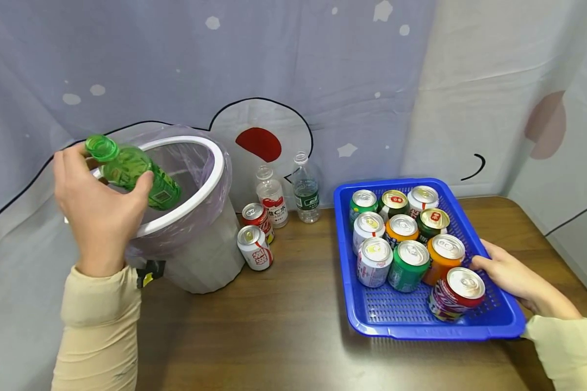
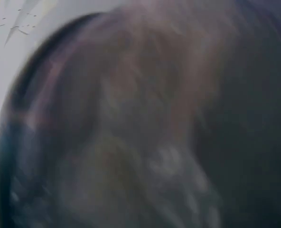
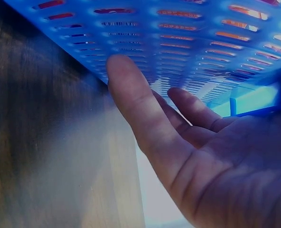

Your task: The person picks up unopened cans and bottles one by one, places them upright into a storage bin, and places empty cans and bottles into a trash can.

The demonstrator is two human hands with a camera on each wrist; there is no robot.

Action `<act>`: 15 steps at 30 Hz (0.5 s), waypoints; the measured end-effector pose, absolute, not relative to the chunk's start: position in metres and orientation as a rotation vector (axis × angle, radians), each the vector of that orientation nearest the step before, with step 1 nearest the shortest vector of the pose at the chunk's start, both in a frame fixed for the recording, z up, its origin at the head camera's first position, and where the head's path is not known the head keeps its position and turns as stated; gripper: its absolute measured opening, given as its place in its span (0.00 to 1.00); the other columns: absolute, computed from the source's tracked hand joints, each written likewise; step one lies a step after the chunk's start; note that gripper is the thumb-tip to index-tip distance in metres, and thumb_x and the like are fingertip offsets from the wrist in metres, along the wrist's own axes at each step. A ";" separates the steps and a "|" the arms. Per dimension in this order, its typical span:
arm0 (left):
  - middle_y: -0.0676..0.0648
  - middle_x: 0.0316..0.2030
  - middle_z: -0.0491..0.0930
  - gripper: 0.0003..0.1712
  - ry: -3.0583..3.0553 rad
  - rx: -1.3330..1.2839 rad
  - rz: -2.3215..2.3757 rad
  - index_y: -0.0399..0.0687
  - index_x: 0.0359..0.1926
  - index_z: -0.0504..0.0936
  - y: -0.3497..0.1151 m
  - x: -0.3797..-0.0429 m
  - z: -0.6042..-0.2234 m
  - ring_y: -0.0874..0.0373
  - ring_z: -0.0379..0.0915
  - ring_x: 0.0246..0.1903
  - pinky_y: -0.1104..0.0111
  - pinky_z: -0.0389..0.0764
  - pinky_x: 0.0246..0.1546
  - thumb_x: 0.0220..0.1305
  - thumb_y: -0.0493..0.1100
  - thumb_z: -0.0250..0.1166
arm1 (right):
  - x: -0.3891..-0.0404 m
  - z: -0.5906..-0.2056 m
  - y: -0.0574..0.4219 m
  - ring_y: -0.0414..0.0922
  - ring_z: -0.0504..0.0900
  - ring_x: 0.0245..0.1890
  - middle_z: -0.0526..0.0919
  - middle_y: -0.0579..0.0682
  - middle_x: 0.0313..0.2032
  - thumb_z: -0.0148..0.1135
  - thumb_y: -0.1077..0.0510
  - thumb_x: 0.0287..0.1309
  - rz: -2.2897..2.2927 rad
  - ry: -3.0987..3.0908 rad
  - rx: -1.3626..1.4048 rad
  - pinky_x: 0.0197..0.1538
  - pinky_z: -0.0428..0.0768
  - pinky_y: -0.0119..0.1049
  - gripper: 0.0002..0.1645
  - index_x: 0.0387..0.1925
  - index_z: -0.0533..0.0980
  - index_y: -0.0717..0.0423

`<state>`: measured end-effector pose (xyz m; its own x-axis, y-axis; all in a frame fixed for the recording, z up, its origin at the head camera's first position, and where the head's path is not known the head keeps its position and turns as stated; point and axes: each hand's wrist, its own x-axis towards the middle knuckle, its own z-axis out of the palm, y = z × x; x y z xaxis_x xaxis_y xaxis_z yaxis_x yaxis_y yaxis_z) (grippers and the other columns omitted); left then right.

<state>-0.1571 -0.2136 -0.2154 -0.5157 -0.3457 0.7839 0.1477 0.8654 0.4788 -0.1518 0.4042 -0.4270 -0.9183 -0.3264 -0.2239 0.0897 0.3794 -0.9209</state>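
Partly out of sight, right hand (image 1: pixel 516 275) round edge of blue basket (image 1: pixel 420 330), left hand (image 1: pixel 95 203) round green bottle (image 1: pixel 127 169)

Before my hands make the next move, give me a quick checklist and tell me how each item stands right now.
1. Left grip holding the green bottle: ok.
2. Bottle at the bin's mouth: ok, tilted with its base toward the opening.
3. Bag hanging outside the bin rim: ok.
4. Bottle drained: cannot tell.
5. Right grip firm on the basket: cannot tell; it touches the side.
6. Table cleared beside the bin: not ok, two cans stand there.
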 end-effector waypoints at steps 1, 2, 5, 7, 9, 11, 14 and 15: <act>0.75 0.37 0.58 0.29 -2.046 0.148 -0.602 0.58 0.45 0.76 -0.217 -0.158 -0.217 0.60 0.68 0.46 0.63 0.67 0.48 0.38 0.46 0.75 | -0.152 -0.427 0.404 0.47 0.84 0.37 0.76 0.66 0.47 0.41 0.66 0.66 -1.552 2.278 -0.203 0.36 0.84 0.48 0.32 0.67 0.46 0.70; 0.74 0.37 0.59 0.29 -2.066 0.151 -0.592 0.55 0.46 0.76 -0.219 -0.159 -0.217 0.56 0.68 0.47 0.61 0.66 0.49 0.38 0.46 0.76 | -0.152 -0.427 0.403 0.47 0.84 0.37 0.76 0.66 0.47 0.41 0.66 0.65 -1.551 2.282 -0.200 0.36 0.84 0.48 0.32 0.67 0.47 0.70; 0.62 0.39 0.68 0.33 -2.145 0.162 -0.560 0.46 0.50 0.76 -0.224 -0.159 -0.218 0.49 0.69 0.49 0.56 0.65 0.50 0.38 0.46 0.76 | -0.152 -0.426 0.403 0.48 0.84 0.36 0.76 0.66 0.47 0.41 0.66 0.65 -1.554 2.266 -0.180 0.36 0.84 0.49 0.33 0.68 0.46 0.70; 0.50 0.43 0.73 0.35 -2.200 0.169 -0.536 0.43 0.51 0.75 -0.226 -0.159 -0.219 0.46 0.69 0.50 0.53 0.65 0.51 0.39 0.45 0.76 | -0.152 -0.425 0.404 0.48 0.84 0.36 0.76 0.66 0.46 0.41 0.66 0.65 -1.555 2.262 -0.172 0.36 0.84 0.49 0.33 0.68 0.46 0.70; 0.40 0.48 0.73 0.36 -2.260 0.177 -0.519 0.40 0.53 0.75 -0.228 -0.158 -0.219 0.44 0.69 0.50 0.51 0.65 0.51 0.40 0.45 0.76 | -0.152 -0.426 0.404 0.49 0.84 0.36 0.76 0.66 0.46 0.41 0.66 0.65 -1.556 2.261 -0.173 0.35 0.84 0.49 0.33 0.68 0.46 0.69; 0.36 0.50 0.73 0.37 -2.316 0.177 -0.502 0.39 0.54 0.74 -0.229 -0.158 -0.219 0.41 0.68 0.51 0.49 0.65 0.52 0.41 0.45 0.75 | -0.152 -0.426 0.403 0.48 0.84 0.36 0.76 0.66 0.46 0.41 0.66 0.65 -1.553 2.268 -0.180 0.35 0.84 0.49 0.32 0.67 0.46 0.70; 0.34 0.49 0.73 0.38 -2.397 0.168 -0.484 0.35 0.56 0.73 -0.231 -0.158 -0.219 0.38 0.68 0.50 0.46 0.64 0.52 0.42 0.44 0.75 | -0.152 -0.426 0.404 0.48 0.84 0.36 0.76 0.67 0.47 0.41 0.66 0.65 -1.550 2.268 -0.189 0.35 0.84 0.50 0.32 0.68 0.46 0.70; 0.34 0.49 0.73 0.38 -2.423 0.160 -0.472 0.35 0.56 0.73 -0.232 -0.158 -0.218 0.37 0.67 0.50 0.46 0.64 0.52 0.43 0.44 0.75 | -0.152 -0.426 0.404 0.48 0.84 0.36 0.76 0.67 0.47 0.41 0.66 0.65 -1.548 2.268 -0.191 0.35 0.84 0.50 0.32 0.68 0.45 0.70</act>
